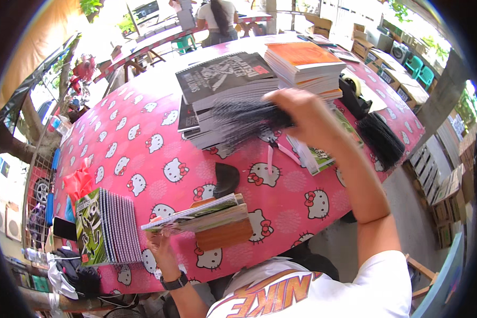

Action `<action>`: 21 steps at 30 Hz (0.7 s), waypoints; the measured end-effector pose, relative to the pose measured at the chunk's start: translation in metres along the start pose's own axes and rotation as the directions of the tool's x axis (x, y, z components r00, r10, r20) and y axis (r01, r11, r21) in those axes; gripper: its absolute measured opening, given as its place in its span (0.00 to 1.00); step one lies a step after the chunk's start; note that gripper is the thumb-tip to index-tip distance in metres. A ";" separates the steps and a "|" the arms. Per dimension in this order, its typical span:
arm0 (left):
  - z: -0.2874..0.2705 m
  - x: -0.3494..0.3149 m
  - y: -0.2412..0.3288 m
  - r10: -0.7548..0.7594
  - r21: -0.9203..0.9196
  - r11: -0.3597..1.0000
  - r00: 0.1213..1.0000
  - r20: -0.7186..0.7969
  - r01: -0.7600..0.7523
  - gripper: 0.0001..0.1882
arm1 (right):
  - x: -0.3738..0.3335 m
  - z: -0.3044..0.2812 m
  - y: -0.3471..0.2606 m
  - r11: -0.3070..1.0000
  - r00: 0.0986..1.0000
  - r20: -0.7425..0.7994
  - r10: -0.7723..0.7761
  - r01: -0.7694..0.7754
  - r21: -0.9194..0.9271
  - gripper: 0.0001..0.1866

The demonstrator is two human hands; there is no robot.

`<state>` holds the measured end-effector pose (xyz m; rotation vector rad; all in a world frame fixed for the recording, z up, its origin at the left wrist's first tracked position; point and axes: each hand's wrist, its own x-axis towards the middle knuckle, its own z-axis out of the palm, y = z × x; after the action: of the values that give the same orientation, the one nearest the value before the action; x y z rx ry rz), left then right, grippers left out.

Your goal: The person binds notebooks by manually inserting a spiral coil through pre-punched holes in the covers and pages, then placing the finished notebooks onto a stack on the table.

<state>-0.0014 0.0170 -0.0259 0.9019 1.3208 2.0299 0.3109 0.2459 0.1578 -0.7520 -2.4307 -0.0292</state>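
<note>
My left hand [161,249] grips the left end of a thin bundle of booklets [201,213], which is held edge-up against a brown wooden block [225,235]. Further out, my right hand [302,114] is closed around the end of a dark, motion-smeared thing [249,119], too blurred to name. It passes in front of a stack of black-covered spiral books [217,77]. Pink-handled pliers [275,153] lie just below that hand, beside green-covered booklets [320,159]. Between my hands a black curved piece [227,179] rests on the tablecloth.
A stack of green spiral books [108,228] stands at the near left, by a red plastic bag [80,180]. Orange-topped books [305,55], a tape dispenser [355,93] and a black bristly bundle [381,140] occupy the far right. Another person [217,21] sits beyond the pink table [286,212].
</note>
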 end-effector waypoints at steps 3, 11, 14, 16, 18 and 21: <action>0.008 -0.002 0.003 -0.009 -0.085 0.996 0.998 0.056 0.013 0.25 | 0.008 0.097 -0.002 0.919 0.990 -0.134 -0.041 -0.016 -0.395 0.27; 0.018 -0.011 0.013 0.004 -0.077 0.997 1.000 -0.003 -0.004 0.27 | -0.051 0.176 -0.029 0.998 0.915 0.401 -0.043 0.057 -0.024 0.30; 0.015 -0.006 0.007 0.044 -0.085 0.995 0.999 -0.003 -0.044 0.29 | -0.058 0.184 -0.037 0.991 0.935 0.342 -0.097 0.058 0.121 0.29; 0.017 -0.004 0.006 0.050 -0.077 0.996 0.999 0.007 -0.049 0.29 | -0.049 0.191 -0.046 0.971 0.983 0.181 0.023 -0.065 0.228 0.29; 0.021 -0.002 0.006 0.059 -0.063 0.996 0.998 0.027 -0.057 0.29 | -0.031 0.201 -0.049 0.972 0.989 0.102 -0.107 0.082 0.222 0.29; 0.022 -0.001 0.003 0.046 -0.019 0.999 0.999 0.013 -0.046 0.27 | -0.007 0.225 -0.050 0.940 0.942 0.133 -0.307 0.278 0.195 0.28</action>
<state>0.0162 0.0277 -0.0166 0.9434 1.2831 2.0642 0.1707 0.2423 -0.0247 -0.3194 -2.6393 0.1306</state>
